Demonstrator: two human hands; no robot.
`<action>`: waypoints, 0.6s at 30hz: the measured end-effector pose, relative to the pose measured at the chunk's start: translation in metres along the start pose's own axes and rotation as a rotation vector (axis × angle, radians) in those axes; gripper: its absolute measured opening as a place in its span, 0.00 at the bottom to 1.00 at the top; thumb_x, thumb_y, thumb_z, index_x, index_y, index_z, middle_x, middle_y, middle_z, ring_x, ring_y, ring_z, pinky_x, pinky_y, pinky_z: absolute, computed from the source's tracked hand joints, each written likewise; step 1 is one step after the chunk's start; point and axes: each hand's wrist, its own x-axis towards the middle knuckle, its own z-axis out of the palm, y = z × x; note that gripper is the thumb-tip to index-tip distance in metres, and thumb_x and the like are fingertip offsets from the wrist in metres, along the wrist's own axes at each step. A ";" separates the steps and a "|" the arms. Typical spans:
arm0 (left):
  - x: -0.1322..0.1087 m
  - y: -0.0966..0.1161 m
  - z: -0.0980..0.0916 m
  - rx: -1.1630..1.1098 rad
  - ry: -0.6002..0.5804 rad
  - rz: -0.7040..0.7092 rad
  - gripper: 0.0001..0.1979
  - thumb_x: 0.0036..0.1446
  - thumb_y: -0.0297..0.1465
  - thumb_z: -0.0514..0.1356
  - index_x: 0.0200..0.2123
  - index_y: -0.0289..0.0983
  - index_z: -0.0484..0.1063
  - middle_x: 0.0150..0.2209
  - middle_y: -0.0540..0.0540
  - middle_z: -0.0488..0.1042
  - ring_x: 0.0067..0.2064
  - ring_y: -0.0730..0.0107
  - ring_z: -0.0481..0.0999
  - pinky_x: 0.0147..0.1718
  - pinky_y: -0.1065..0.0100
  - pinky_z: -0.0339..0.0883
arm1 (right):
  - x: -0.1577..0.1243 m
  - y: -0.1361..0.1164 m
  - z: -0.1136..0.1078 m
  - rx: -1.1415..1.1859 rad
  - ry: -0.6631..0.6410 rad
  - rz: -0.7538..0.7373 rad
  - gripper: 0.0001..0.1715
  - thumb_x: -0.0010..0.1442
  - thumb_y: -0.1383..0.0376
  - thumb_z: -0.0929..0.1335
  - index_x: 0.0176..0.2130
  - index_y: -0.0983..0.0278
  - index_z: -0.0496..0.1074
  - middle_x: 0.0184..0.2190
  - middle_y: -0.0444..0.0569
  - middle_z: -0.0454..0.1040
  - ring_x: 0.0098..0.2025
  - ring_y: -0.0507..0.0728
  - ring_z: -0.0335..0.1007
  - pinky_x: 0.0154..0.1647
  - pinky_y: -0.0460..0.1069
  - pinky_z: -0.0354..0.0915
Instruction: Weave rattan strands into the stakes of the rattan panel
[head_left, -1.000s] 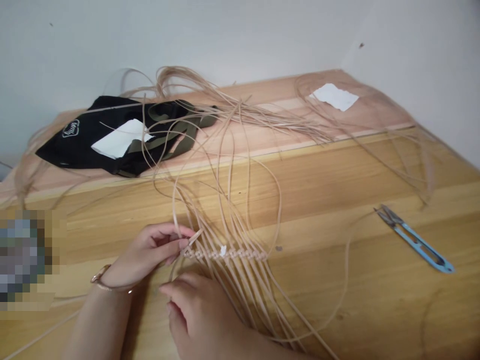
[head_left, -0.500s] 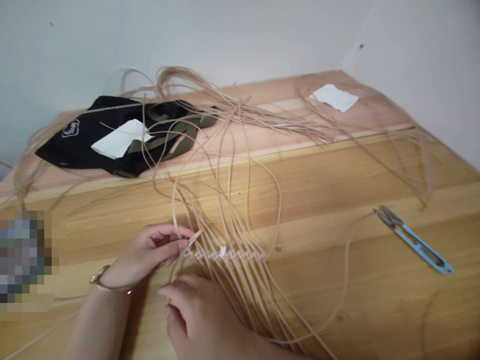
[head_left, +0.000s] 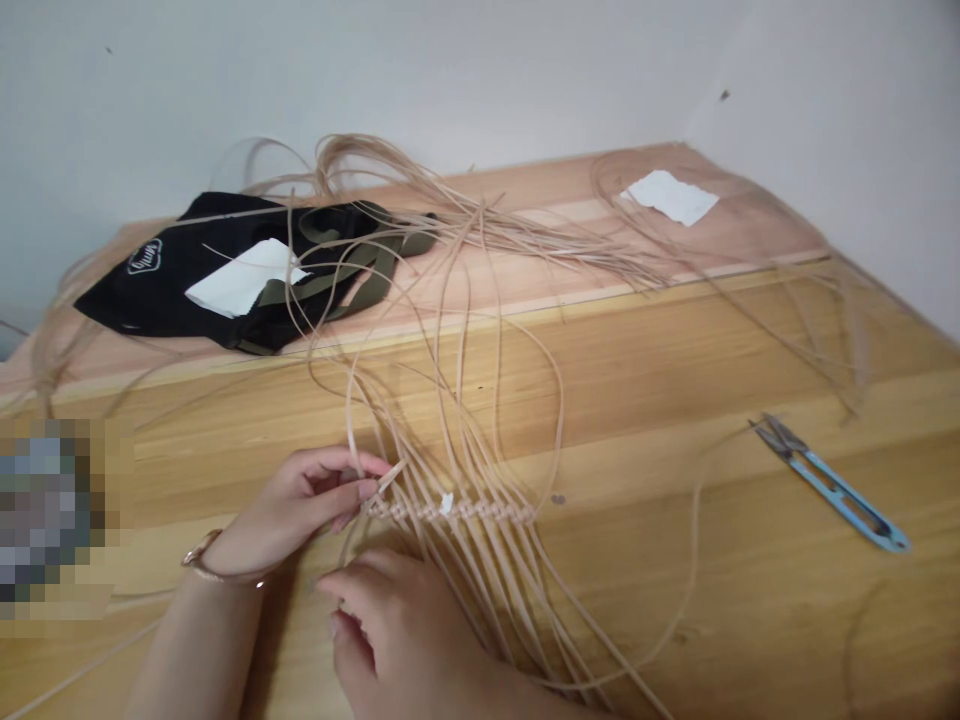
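A narrow woven band (head_left: 487, 512) of pale rattan strands lies on the table, with loose strands fanning out above and below it. A small white scrap (head_left: 447, 503) sits on the band. At the band's left end, my left hand (head_left: 319, 490) pinches a rattan strand (head_left: 391, 474) between thumb and forefinger; the strand's end points up to the right. Just below, my right hand (head_left: 405, 620) is curled, thumb and forefinger closing around a thin strand that runs down from the band's left end. The grip itself is partly hidden. Several long strands pass beneath the right hand.
Blue-handled thread snips (head_left: 832, 485) lie at the right. Farther back are a black cloth bag (head_left: 172, 270) with white paper (head_left: 247, 280) on it, a bundle of loose strands (head_left: 540, 235) and another paper piece (head_left: 670, 197). A wall stands behind the table.
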 end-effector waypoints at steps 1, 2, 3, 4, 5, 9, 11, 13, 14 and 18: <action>0.000 0.000 0.000 0.000 0.002 0.001 0.10 0.45 0.33 0.60 0.33 0.35 0.71 0.16 0.54 0.61 0.17 0.83 0.56 0.14 0.80 0.50 | 0.000 0.000 0.000 0.000 0.000 -0.003 0.16 0.51 0.71 0.59 0.39 0.65 0.68 0.31 0.48 0.70 0.34 0.52 0.64 0.35 0.45 0.60; 0.000 0.000 0.000 -0.001 0.004 0.003 0.10 0.45 0.33 0.60 0.33 0.35 0.71 0.16 0.54 0.62 0.17 0.83 0.56 0.14 0.80 0.50 | 0.000 0.000 0.000 -0.003 -0.003 -0.005 0.16 0.51 0.71 0.59 0.39 0.65 0.68 0.31 0.48 0.70 0.34 0.52 0.64 0.35 0.45 0.60; 0.000 0.000 0.000 -0.001 0.003 0.002 0.10 0.45 0.33 0.60 0.33 0.36 0.70 0.16 0.54 0.62 0.17 0.83 0.56 0.14 0.81 0.50 | 0.000 0.000 -0.001 -0.006 -0.007 -0.007 0.16 0.51 0.71 0.59 0.40 0.65 0.68 0.31 0.48 0.70 0.34 0.52 0.63 0.35 0.45 0.60; 0.000 -0.001 0.000 -0.002 0.002 0.002 0.10 0.45 0.33 0.60 0.33 0.36 0.70 0.16 0.54 0.62 0.17 0.83 0.56 0.14 0.81 0.50 | 0.000 0.000 -0.001 -0.011 -0.011 -0.008 0.16 0.51 0.71 0.59 0.40 0.65 0.68 0.31 0.48 0.70 0.34 0.52 0.63 0.35 0.45 0.60; 0.000 -0.001 -0.001 -0.001 -0.001 0.001 0.10 0.45 0.33 0.59 0.33 0.36 0.70 0.16 0.54 0.62 0.17 0.84 0.56 0.14 0.81 0.50 | 0.000 0.000 -0.001 -0.015 -0.014 -0.006 0.16 0.51 0.71 0.59 0.40 0.65 0.68 0.31 0.48 0.70 0.34 0.52 0.63 0.35 0.45 0.59; 0.000 -0.002 -0.001 -0.004 0.000 -0.002 0.10 0.46 0.33 0.59 0.34 0.35 0.70 0.17 0.53 0.63 0.18 0.84 0.56 0.14 0.81 0.51 | 0.001 0.000 0.000 -0.027 -0.017 -0.007 0.15 0.50 0.71 0.59 0.38 0.65 0.68 0.30 0.47 0.70 0.33 0.52 0.63 0.33 0.45 0.59; 0.000 -0.002 -0.002 -0.002 -0.005 -0.004 0.10 0.46 0.33 0.59 0.33 0.35 0.70 0.16 0.54 0.62 0.18 0.84 0.56 0.14 0.81 0.51 | 0.001 0.000 0.001 -0.031 -0.013 -0.009 0.15 0.49 0.72 0.59 0.37 0.65 0.68 0.29 0.47 0.70 0.32 0.52 0.63 0.33 0.45 0.59; 0.001 -0.003 -0.001 -0.001 -0.011 0.002 0.10 0.46 0.33 0.59 0.33 0.35 0.70 0.16 0.54 0.62 0.17 0.84 0.56 0.14 0.81 0.51 | 0.001 0.001 0.001 -0.033 -0.012 -0.010 0.15 0.49 0.72 0.59 0.37 0.65 0.68 0.29 0.47 0.70 0.32 0.52 0.63 0.33 0.45 0.59; 0.001 -0.003 -0.001 -0.002 -0.011 0.007 0.10 0.46 0.33 0.59 0.34 0.35 0.70 0.16 0.54 0.62 0.17 0.84 0.56 0.14 0.81 0.50 | 0.001 0.001 0.001 -0.030 -0.016 -0.010 0.15 0.49 0.72 0.59 0.37 0.65 0.68 0.29 0.47 0.70 0.32 0.52 0.63 0.33 0.45 0.59; 0.001 -0.003 -0.001 -0.009 -0.019 0.027 0.10 0.46 0.33 0.59 0.34 0.34 0.70 0.16 0.55 0.61 0.17 0.84 0.56 0.13 0.81 0.50 | 0.000 0.002 0.001 -0.021 -0.016 -0.003 0.15 0.49 0.72 0.59 0.37 0.65 0.68 0.30 0.46 0.70 0.32 0.51 0.64 0.33 0.44 0.59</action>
